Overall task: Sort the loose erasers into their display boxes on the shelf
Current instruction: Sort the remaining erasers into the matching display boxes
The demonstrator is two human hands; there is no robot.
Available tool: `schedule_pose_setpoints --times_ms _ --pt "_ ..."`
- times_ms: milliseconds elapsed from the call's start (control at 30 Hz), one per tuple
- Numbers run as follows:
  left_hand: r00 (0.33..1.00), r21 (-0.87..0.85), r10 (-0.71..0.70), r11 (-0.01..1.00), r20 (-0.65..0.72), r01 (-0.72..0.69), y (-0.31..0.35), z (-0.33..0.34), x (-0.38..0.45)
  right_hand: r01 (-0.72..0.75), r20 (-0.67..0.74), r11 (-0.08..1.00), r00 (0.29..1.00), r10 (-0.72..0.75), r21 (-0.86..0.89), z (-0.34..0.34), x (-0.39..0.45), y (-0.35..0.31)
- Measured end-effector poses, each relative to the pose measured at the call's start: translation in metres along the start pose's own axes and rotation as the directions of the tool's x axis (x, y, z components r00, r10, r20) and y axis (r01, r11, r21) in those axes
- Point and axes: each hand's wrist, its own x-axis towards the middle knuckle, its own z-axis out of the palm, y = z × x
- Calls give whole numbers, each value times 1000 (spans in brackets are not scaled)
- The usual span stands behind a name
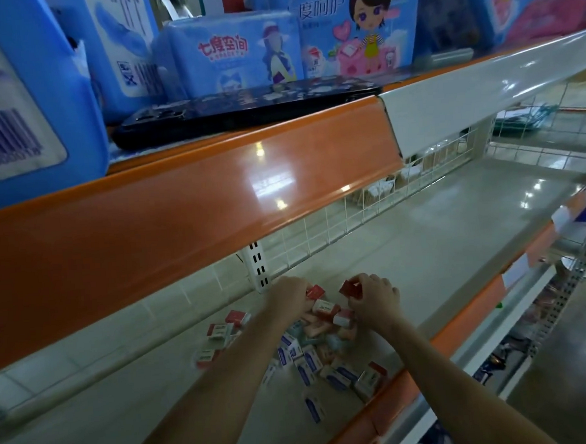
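Note:
A pile of loose erasers (321, 348) lies on the pale shelf (440, 233), in red-and-white, blue-and-white and pink wrappers. A few red-and-white erasers (219, 331) lie apart to the left of the pile. My left hand (287, 296) reaches over the far side of the pile and grips a red-and-white eraser (315, 291). My right hand (375, 301) is beside it, fingers closed on a red eraser (350, 288). No display box is in view.
An orange shelf edge (167, 209) overhangs just above my hands, with a black phone (243, 110) lying on it and blue packages (233, 52) behind. A white wire grid (369, 203) backs the shelf. The shelf's orange front lip (463, 331) runs on the right.

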Motion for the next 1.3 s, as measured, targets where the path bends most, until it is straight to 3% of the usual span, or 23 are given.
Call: schedule_pose_setpoints --times_ms 267,333,433,567,667,800,933,1067,1300 --pt "998 55 36 998 46 -38 6 -3 -1 25 -6 935 1000 -25 353 -11 -21 -6" --pt "999 -9 54 999 5 -54 2 -3 -5 51 1 920 998 -56 389 -17 -29 -4" --pt "998 -235 14 971 -66 -29 -2 -11 -24 83 -2 891 996 -91 446 -26 -40 -2" --pt "999 -548 -51 836 -1 42 -8 -28 -64 126 17 801 986 -167 586 -38 -58 -9" --pt "991 -631 -114 765 66 130 -18 -34 -99 131 52 730 974 -223 671 -38 -77 -19" --pt "973 -773 -153 592 171 228 -28 -40 -152 88 99 655 965 -243 751 -27 -106 -38" --pt "925 -862 -243 354 291 364 -40 -40 -196 73 164 646 940 -299 760 -10 -130 -59" --pt "872 -915 -367 111 325 387 -59 -44 -237 12 254 594 897 -362 804 6 -152 -84" --pt "775 -921 -547 16 317 388 -83 -57 -306 -64 404 589 787 -467 805 36 -182 -141"
